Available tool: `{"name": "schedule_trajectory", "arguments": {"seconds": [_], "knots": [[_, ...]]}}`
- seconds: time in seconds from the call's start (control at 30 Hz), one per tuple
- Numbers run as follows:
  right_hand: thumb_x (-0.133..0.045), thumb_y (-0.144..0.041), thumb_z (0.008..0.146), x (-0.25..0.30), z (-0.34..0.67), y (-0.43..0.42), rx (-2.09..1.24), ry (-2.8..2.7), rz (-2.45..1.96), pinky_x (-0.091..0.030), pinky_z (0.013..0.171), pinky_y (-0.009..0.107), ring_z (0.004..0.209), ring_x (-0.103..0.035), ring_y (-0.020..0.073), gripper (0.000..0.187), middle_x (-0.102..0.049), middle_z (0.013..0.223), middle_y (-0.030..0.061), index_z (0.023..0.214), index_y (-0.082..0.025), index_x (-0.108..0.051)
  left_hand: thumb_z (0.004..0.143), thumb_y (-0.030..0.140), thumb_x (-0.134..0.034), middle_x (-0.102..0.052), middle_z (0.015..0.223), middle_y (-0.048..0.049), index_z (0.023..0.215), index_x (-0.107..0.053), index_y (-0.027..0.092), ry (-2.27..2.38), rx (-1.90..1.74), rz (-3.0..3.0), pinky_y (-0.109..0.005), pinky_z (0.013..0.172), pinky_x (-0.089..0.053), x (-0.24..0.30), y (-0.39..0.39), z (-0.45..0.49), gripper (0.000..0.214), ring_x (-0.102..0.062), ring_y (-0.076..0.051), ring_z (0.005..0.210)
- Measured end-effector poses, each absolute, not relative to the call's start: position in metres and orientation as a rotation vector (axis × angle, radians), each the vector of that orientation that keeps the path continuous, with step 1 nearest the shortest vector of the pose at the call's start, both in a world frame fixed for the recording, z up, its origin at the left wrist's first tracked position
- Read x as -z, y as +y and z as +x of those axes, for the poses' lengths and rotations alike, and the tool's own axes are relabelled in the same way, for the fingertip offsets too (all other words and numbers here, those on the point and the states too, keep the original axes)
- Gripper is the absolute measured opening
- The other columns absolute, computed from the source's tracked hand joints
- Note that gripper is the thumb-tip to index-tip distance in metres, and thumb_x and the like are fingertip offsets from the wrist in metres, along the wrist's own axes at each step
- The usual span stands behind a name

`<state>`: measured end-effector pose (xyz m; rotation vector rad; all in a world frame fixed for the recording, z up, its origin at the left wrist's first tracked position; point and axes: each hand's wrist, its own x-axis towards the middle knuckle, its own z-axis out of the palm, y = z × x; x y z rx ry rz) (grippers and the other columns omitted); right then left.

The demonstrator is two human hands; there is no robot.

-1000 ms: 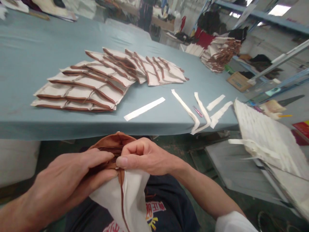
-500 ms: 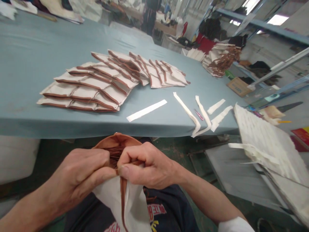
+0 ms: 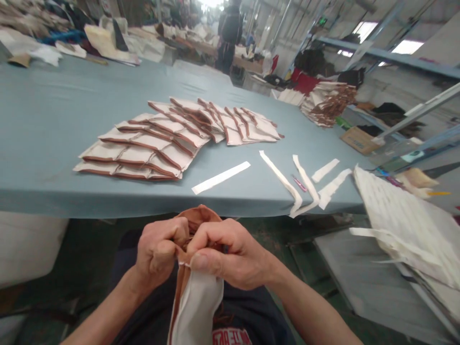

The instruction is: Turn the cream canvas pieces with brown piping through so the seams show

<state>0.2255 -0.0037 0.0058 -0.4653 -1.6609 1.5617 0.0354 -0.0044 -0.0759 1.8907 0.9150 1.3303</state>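
Left hand [image 3: 163, 249], right hand [image 3: 228, 254] pinched closed on cloth piece [image 3: 197, 304] between them, outside bench [image 3: 43, 143] near edge; white strip [image 3: 221, 178] inside.

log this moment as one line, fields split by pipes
left hand: gripping brown-and-white fabric piece | right hand: pinching same piece | table: overlapping brown-edged pieces, white strips

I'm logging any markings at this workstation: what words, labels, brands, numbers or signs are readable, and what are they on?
None reads with certainty.
Red-and-white print on the person's dark clothing: large characters, cut off by the picture's lower edge, too unclear to quote.
Cardboard box at the table's far right: faint marks, too blurred to read.
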Motion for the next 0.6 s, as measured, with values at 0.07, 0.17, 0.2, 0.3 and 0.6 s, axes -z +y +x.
{"name": "schedule_trajectory", "arguments": {"seconds": [0.07,0.17,0.2,0.3,0.6], "knots": [[-0.068,-0.029,0.101,-0.013,0.241,-0.001,-1.467,-1.837,-0.51,-0.041,0.057,0.02,0.058,-0.046,0.0081,0.021,-0.052,0.067,-0.0054,0.082,-0.018,-0.065,0.114,0.066,-0.031,-0.043,0.055,0.0066,0.06,-0.044,0.024,0.853,-1.292,1.904,-0.027,0.048,-0.038,0.061,0.001,0.031,0.07,-0.04,-0.012,0.048],[-0.064,-0.028,0.104,-0.025,0.255,0.005,-1.307,-2.083,-0.536,-0.039,0.059,0.02,0.059,-0.046,0.0071,0.02,-0.056,0.072,-0.0046,0.089,-0.016,-0.069,0.115,0.062,-0.029,-0.05,0.058,0.0044,0.061,-0.048,0.023,0.821,-1.152,1.942,-0.028,0.052,-0.038,0.038,0.005,0.026,0.068,-0.045,-0.013,0.052],[-0.064,-0.028,0.105,-0.028,0.257,0.007,-1.256,-2.141,-0.537,-0.039,0.061,0.02,0.06,-0.047,0.0072,0.019,-0.056,0.073,-0.0045,0.09,-0.016,-0.069,0.115,0.058,-0.031,-0.053,0.06,0.0042,0.064,-0.051,0.023,0.816,-1.097,1.955,-0.027,0.054,-0.039,0.032,0.005,0.024,0.065,-0.047,-0.013,0.054],[-0.065,-0.025,0.105,-0.037,0.261,0.017,-1.141,-2.233,-0.533,-0.04,0.065,0.02,0.065,-0.051,0.0077,0.018,-0.06,0.077,-0.0033,0.091,-0.016,-0.069,0.113,0.042,-0.036,-0.054,0.066,0.0048,0.069,-0.053,0.024,0.823,-0.966,1.97,-0.026,0.057,-0.04,0.019,0.002,0.02,0.05,-0.049,-0.014,0.058],[-0.07,-0.029,0.101,-0.026,0.263,0.036,-1.313,-2.215,-0.629,-0.04,0.068,0.021,0.07,-0.051,0.0086,0.019,-0.063,0.081,-0.0033,0.087,-0.017,-0.066,0.113,0.038,-0.026,-0.048,0.071,0.0041,0.071,-0.047,0.024,0.891,-0.706,1.846,-0.026,0.063,-0.042,0.005,-0.001,0.025,0.048,-0.046,-0.015,0.065]]}}
